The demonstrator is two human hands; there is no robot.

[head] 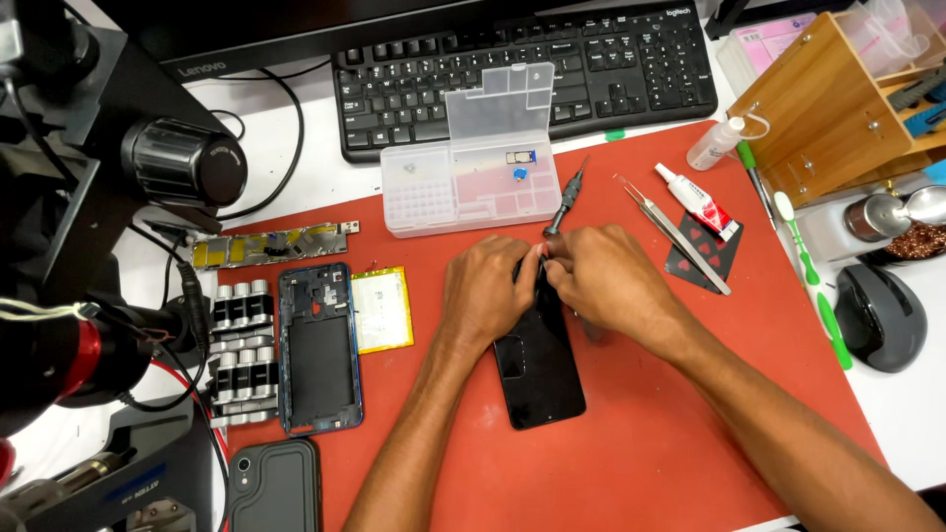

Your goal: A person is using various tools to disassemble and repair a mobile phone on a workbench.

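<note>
Both hands are meeting at the top edge of a black phone (540, 369) lying flat on the red mat (641, 433). In the head view, the left hand (485, 291) is resting at about ten o'clock from the phone's middle, its grip narrowed, fingertips pinching at the phone's upper edge. The right hand (611, 281) is sitting at about one o'clock from the phone, its grip closed around a dark screwdriver (567, 200), whose handle is sticking up toward twelve o'clock; the tip is hidden between the fingers, so whether it is touching the phone cannot be told.

At twelve o'clock from the hands, a clear plastic parts box (473, 177) is standing with its lid open, just in front of a black keyboard (522, 69). At two o'clock, metal tweezers (673, 234) are lying beside a small glue tube (698, 202). At nine o'clock, a yellow battery (381, 309) is lying just beside a blue phone frame (318, 347), with a circuit board (274, 245) above them. At three o'clock, off the mat on the white surface (907, 414), a black mouse (880, 317) is resting.
</note>
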